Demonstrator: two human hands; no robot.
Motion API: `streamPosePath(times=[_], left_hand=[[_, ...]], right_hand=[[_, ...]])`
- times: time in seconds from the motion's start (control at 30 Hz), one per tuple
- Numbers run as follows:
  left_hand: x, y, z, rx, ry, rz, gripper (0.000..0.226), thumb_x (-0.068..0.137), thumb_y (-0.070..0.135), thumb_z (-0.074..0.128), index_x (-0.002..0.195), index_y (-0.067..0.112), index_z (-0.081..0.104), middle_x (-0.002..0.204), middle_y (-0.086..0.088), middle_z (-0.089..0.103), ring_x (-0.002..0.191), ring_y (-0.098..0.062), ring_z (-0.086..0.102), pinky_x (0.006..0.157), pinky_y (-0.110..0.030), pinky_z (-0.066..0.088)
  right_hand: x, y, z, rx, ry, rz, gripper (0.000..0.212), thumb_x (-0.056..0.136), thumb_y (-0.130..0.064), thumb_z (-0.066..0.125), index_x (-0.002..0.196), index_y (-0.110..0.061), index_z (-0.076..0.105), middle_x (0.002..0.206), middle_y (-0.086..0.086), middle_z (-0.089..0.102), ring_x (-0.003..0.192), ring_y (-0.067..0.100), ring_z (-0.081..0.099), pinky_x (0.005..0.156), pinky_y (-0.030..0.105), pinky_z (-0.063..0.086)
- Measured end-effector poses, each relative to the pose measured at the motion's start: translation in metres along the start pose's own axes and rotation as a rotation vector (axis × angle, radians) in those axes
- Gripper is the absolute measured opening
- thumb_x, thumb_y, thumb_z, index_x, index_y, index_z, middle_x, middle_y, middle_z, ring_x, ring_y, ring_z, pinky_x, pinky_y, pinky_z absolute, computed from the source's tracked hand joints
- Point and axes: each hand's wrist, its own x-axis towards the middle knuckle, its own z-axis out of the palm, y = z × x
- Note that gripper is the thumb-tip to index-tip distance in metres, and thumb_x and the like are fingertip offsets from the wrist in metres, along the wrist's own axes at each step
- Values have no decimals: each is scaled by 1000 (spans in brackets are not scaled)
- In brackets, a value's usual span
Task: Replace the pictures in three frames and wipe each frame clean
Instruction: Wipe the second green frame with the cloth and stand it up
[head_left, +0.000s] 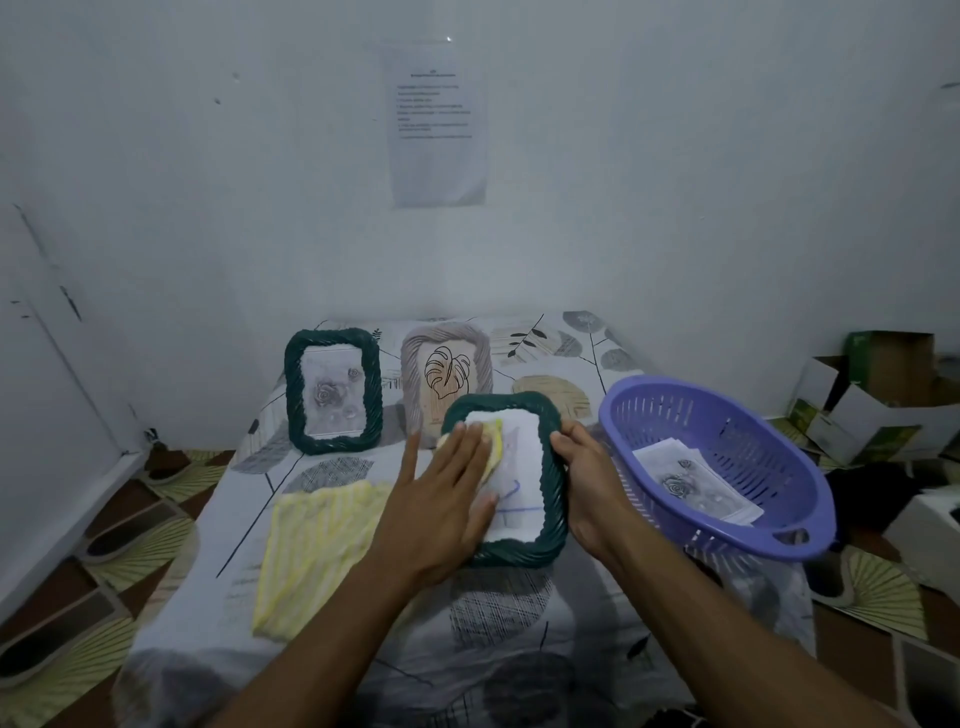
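Note:
A dark green woven frame (553, 483) is held tilted above the table. My right hand (589, 486) grips its right edge. My left hand (441, 499) lies flat on its glass, fingers spread, pressing a small yellow cloth (496, 441) against it. A white picture with a blue line shows under the glass. A second green frame (332, 397) with a grey rose picture stands upright at the back left. A beige frame (447, 371) with a leaf drawing stands beside it, partly hidden behind the held frame.
A purple plastic basket (727, 467) sits tilted at the right with several loose pictures (696, 483) inside. A yellow striped cloth (311, 545) lies on the leaf-patterned table cover (519, 623). Cardboard boxes (872, 400) stand on the floor at right. The wall is close behind.

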Motion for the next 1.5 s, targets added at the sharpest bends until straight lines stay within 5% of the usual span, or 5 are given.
streamPosePath(times=[0.23, 0.4, 0.57, 0.73, 1.5], left_hand=[[-14, 10, -8, -76, -138, 340, 60, 101, 51, 19, 154, 24, 5, 161, 9, -3, 147, -6, -8, 116, -48, -16], [-2, 3, -7, -61, -69, 121, 65, 98, 59, 5, 154, 25, 4, 160, 9, -4, 148, -8, -3, 115, -49, -17], [-4, 15, -10, -85, -119, 371, 62, 101, 55, 18, 154, 27, 4, 161, 11, -3, 147, -6, -7, 113, -51, -20], [-2, 2, -9, -73, -71, 131, 67, 96, 62, 3, 153, 28, 7, 160, 11, -2, 148, -7, -2, 114, -52, -19], [-2, 21, -4, -100, -28, 248, 67, 97, 64, 16, 152, 26, 20, 160, 10, 10, 147, -8, 7, 117, -55, -5]], right_hand=[[13, -23, -5, 42, 92, -61, 17, 101, -11, 40, 105, -8, 57, 93, 15, 67, 79, 28, 62, 73, 39, 51], [8, -8, 3, 4, 30, 0, 19, 101, -10, 40, 104, -8, 59, 101, 21, 69, 85, 30, 64, 82, 51, 53], [14, -14, 3, 20, 42, -2, 24, 101, -11, 39, 114, -4, 58, 111, 22, 68, 95, 34, 64, 93, 54, 49], [12, -10, 5, 11, 54, 24, 24, 101, -11, 39, 117, -3, 56, 111, 22, 67, 93, 33, 64, 90, 53, 50], [8, -4, 3, 43, 41, 63, 24, 102, -10, 38, 117, -1, 54, 109, 22, 67, 94, 34, 64, 87, 50, 52]])
